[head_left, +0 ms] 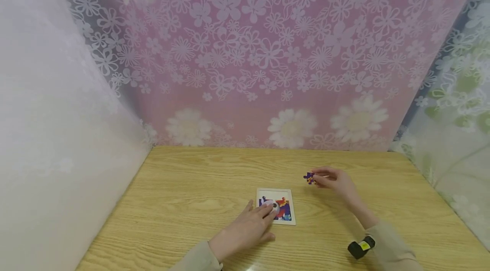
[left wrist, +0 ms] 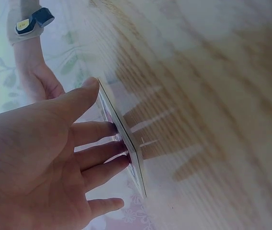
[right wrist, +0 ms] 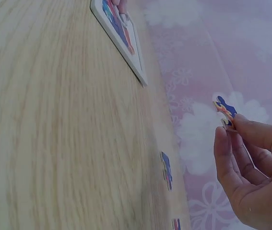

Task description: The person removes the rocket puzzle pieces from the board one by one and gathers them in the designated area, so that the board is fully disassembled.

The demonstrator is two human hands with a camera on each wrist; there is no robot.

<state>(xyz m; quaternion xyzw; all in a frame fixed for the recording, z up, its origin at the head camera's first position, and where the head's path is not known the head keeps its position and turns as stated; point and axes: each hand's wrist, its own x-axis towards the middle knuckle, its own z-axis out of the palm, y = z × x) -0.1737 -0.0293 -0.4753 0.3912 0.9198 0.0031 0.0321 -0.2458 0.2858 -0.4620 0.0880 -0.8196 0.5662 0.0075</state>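
Observation:
A jigsaw puzzle piece, purple with orange and yellow, is pinched between the thumb and fingers of my right hand, raised above the table. In the right wrist view the same piece shows a knob at its top. A white-rimmed puzzle tray lies in front of me, its lower part filled with joined colourful pieces and its upper part bare. My left hand rests on the tray's left side with fingers extended, fingertips on the joined pieces. Those fingers hide part of the picture.
Two more puzzle pieces, one blue and purple and one partly cut off by the frame, lie on the wooden table. Flowered curtains surround the table at the back and sides. A black device sits on my right wrist.

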